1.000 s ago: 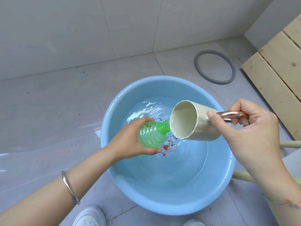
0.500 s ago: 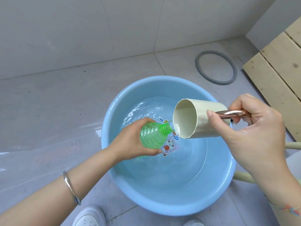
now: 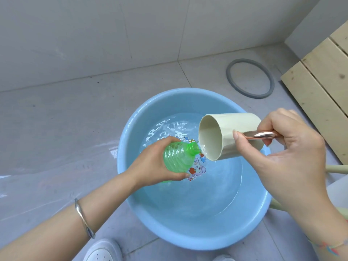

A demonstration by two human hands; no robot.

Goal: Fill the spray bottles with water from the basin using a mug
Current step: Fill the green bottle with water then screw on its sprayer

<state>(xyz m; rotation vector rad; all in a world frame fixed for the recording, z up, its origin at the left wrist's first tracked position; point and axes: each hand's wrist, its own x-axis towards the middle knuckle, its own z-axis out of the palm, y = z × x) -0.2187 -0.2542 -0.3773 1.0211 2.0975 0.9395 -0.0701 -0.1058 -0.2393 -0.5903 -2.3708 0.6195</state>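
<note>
Spray bottle (image 3: pixel 177 157) gripped by left fingers (image 3: pixel 165 141), mug (image 3: pixel 226 136) pinched at its handle by right fingers (image 3: pixel 243 142), now tips further, keeps filling over basin (image 3: pixel 120 166).

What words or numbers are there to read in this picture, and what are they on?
Nothing here can be read for sure.
Cartoon picture on the bottom of the basin: maybe tiny marks on it, but they are under rippling water and too small and blurred to read.
Green bottle: no label or words show.
Mug: plain, no words show.
</note>
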